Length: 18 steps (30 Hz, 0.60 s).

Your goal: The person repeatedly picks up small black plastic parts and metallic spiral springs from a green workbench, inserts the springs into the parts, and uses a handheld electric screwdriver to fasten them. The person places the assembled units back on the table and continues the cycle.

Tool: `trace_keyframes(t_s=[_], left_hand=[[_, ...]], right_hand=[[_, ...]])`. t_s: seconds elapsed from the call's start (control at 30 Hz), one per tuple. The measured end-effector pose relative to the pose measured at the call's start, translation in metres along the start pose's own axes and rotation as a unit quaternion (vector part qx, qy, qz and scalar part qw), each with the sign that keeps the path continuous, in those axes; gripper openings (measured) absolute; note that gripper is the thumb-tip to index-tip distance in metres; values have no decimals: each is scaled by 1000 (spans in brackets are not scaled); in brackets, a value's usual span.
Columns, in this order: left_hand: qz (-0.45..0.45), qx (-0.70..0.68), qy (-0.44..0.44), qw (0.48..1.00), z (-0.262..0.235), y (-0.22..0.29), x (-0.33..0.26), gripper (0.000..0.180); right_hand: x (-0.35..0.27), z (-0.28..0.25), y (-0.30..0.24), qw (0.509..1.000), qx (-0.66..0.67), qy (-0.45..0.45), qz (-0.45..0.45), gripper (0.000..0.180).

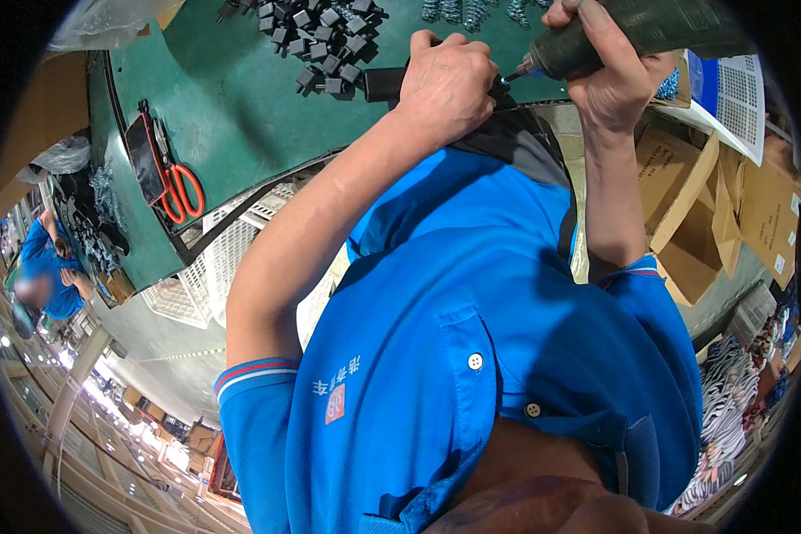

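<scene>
My left hand (445, 89) is closed around a black blocky part (383, 84) at the edge of the green table. One end of the part sticks out to the left of my fingers; the rest is hidden by the hand. In my right hand (616, 78) is a dark green power screwdriver (645, 37), held almost level. Its bit (518, 72) points left and reaches the side of my left hand, where a small shiny spot shows. A pile of small black plastic pieces (329, 44) lies just beyond the black part.
Several bundles of silvery screws (467, 12) lie at the far edge. Red-handled scissors (182, 191) and a dark flat device (145, 158) lie on the green table (240, 125) at left. Open cardboard boxes (685, 214) stand at right. A co-worker (49, 267) is far left.
</scene>
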<state>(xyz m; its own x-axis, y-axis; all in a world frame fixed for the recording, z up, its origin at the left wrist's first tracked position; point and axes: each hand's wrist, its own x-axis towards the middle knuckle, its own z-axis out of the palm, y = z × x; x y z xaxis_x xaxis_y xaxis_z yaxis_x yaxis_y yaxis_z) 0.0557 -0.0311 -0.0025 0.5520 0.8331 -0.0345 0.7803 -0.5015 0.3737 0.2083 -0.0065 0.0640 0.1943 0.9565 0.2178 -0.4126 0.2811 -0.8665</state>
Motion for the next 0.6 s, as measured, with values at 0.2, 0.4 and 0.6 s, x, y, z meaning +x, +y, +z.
trace_keyframes(t_s=[0.2,0.4,0.6], left_hand=[[-7,-3,-2,1000,-1,1,0,34],[-6,-13,8,1000,0,0,0,34],[-6,-16,9,1000,0,0,0,32]], right_hand=[[0,-3,5,1000,7,-6,-21,42],[-1,-1,3,999,46,-3,-17,42],[-5,4,-3,1000,26,-10,-10,44]])
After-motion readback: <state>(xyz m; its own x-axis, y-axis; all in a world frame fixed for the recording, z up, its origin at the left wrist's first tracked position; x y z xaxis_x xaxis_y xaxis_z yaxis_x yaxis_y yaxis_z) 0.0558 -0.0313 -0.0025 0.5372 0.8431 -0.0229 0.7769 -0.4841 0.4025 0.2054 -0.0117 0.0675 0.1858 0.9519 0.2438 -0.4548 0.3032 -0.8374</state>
